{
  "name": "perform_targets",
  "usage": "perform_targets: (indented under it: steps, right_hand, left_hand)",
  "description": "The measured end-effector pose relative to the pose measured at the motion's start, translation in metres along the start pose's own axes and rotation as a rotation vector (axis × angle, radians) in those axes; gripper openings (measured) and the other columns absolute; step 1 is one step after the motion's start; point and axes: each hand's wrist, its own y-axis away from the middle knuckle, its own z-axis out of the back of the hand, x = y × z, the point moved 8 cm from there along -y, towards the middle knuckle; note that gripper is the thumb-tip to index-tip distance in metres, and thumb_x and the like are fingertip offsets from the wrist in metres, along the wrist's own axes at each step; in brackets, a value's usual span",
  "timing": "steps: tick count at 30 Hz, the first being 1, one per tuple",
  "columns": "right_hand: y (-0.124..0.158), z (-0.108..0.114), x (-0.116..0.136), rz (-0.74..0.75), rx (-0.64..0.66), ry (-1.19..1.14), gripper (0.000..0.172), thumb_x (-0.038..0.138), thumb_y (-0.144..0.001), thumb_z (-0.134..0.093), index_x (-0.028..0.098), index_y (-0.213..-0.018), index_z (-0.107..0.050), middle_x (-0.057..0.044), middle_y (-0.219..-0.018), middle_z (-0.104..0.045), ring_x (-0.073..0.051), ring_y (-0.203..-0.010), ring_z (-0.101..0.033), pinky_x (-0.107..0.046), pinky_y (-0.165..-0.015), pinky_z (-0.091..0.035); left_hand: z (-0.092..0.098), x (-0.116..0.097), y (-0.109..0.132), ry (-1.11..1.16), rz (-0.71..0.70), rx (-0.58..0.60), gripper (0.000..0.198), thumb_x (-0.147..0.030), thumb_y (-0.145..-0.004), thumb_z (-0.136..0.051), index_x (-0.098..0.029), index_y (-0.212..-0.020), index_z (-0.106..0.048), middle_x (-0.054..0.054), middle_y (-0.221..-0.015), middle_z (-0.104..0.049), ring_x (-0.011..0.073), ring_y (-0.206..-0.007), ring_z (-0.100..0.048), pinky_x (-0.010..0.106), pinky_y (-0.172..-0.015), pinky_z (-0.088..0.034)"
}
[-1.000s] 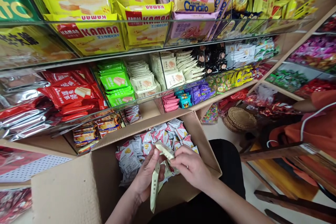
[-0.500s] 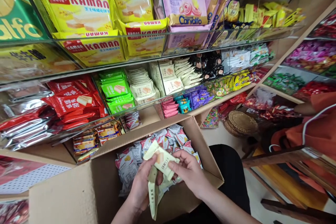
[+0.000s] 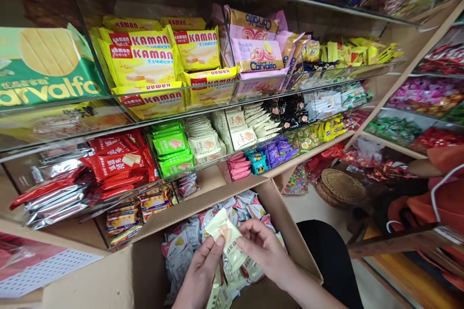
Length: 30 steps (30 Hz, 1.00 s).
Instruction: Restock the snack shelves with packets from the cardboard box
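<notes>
Between my two hands, a cream-coloured snack packet with a wafer picture is held above an open cardboard box. My left hand pinches its left edge with the thumb on top. The fingers of my right hand are closed on its right edge. Below, partly hidden by my left hand, more cream packets hang down. Inside the box lie many small white and pink packets.
Glass-fronted shelves hold yellow wafer packs, red packs, green packs and matching cream packets. Woven baskets sit on the floor at right. A person in orange clothing is beside a wooden stool.
The view has tilted up, so the shelves and my hands appear lower. Both hands keep the packet, which is now more upright.
</notes>
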Motion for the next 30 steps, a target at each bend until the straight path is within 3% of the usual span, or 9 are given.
perform_targets:
  steps: [2,4,6,9,11,17,22,26,30]
  right_hand:
    - [-0.008,0.001,0.01,0.045,0.038,0.041,0.037,0.035,-0.072,-0.065,0.019,-0.103,-0.054,-0.002,-0.086,-0.057,-0.013,-0.076,-0.053,-0.025,-0.068,-0.044]
    - [-0.016,-0.002,0.019,0.045,0.117,0.116,0.042,0.033,-0.071,-0.066,0.02,-0.11,-0.054,-0.003,-0.091,-0.059,-0.013,-0.074,-0.055,-0.026,-0.066,-0.045]
    - [-0.022,-0.003,0.028,0.044,0.135,0.212,0.028,0.032,-0.073,-0.063,0.018,-0.097,-0.062,-0.003,-0.085,-0.062,-0.013,-0.071,-0.056,-0.026,-0.064,-0.045]
    - [-0.027,0.007,0.041,0.071,-0.002,0.251,0.018,0.032,-0.076,-0.059,0.016,-0.082,-0.064,-0.003,-0.08,-0.064,-0.014,-0.073,-0.057,-0.027,-0.068,-0.045]
    - [-0.028,0.01,0.044,0.057,-0.012,0.202,0.02,0.033,-0.074,-0.061,0.016,-0.086,-0.062,-0.002,-0.081,-0.063,-0.013,-0.071,-0.057,-0.025,-0.065,-0.046]
    - [-0.031,0.002,0.051,0.03,0.311,0.159,0.03,0.026,-0.073,-0.064,0.015,-0.1,-0.058,-0.002,-0.089,-0.063,-0.011,-0.077,-0.058,-0.024,-0.07,-0.046]
    - [-0.039,0.007,0.054,0.012,0.336,0.263,0.043,0.023,-0.073,-0.062,0.016,-0.114,-0.05,-0.001,-0.084,-0.062,-0.011,-0.073,-0.057,-0.025,-0.068,-0.047]
    - [-0.045,0.01,0.072,0.175,0.252,0.422,0.043,0.023,-0.078,-0.058,0.021,-0.119,-0.045,0.0,-0.082,-0.06,-0.011,-0.071,-0.056,-0.024,-0.065,-0.046]
    - [-0.062,0.012,0.116,0.453,-0.011,0.653,0.026,0.029,-0.084,-0.051,0.021,-0.109,-0.05,-0.003,-0.093,-0.06,-0.013,-0.077,-0.056,-0.025,-0.067,-0.046]
  left_hand:
    - [-0.005,-0.01,0.0,-0.184,-0.083,0.113,0.021,-0.038,-0.068,-0.066,-0.018,-0.067,-0.061,-0.003,-0.055,-0.052,0.0114,-0.059,-0.046,0.021,-0.059,-0.039]
    - [-0.012,-0.013,0.001,-0.318,-0.13,0.216,0.019,-0.036,-0.068,-0.066,-0.018,-0.069,-0.062,-0.001,-0.066,-0.056,0.0125,-0.066,-0.047,0.022,-0.064,-0.04]
    - [-0.018,-0.009,0.004,-0.338,-0.13,0.284,0.021,-0.039,-0.07,-0.063,-0.019,-0.078,-0.064,0.001,-0.072,-0.057,0.0138,-0.069,-0.049,0.023,-0.066,-0.041]
    - [-0.022,0.0,0.006,-0.247,-0.093,0.303,0.029,-0.045,-0.073,-0.058,-0.019,-0.085,-0.065,0.003,-0.071,-0.059,0.0149,-0.069,-0.051,0.025,-0.068,-0.042]
    - [-0.018,0.002,0.004,-0.221,-0.066,0.255,0.032,-0.048,-0.072,-0.058,-0.018,-0.08,-0.065,0.003,-0.068,-0.059,0.0143,-0.065,-0.05,0.025,-0.065,-0.042]
    - [0.001,-0.023,-0.002,-0.32,-0.134,0.11,0.027,-0.043,-0.067,-0.064,-0.016,-0.065,-0.061,0.0,-0.062,-0.056,0.0105,-0.058,-0.045,0.021,-0.057,-0.039]
    - [0.005,-0.032,-0.003,-0.191,-0.119,0.077,0.025,-0.042,-0.066,-0.066,-0.018,-0.074,-0.062,0.0,-0.062,-0.059,0.0116,-0.06,-0.048,0.021,-0.058,-0.041]
    - [0.036,-0.054,0.001,-0.254,-0.22,-0.103,0.03,-0.046,-0.065,-0.064,-0.017,-0.073,-0.063,-0.002,-0.05,-0.052,0.0088,-0.047,-0.042,0.018,-0.046,-0.035]
    - [0.093,-0.085,0.011,-0.239,-0.341,-0.322,0.036,-0.047,-0.061,-0.067,-0.018,-0.084,-0.064,-0.003,-0.053,-0.053,0.0074,-0.044,-0.042,0.017,-0.041,-0.034]
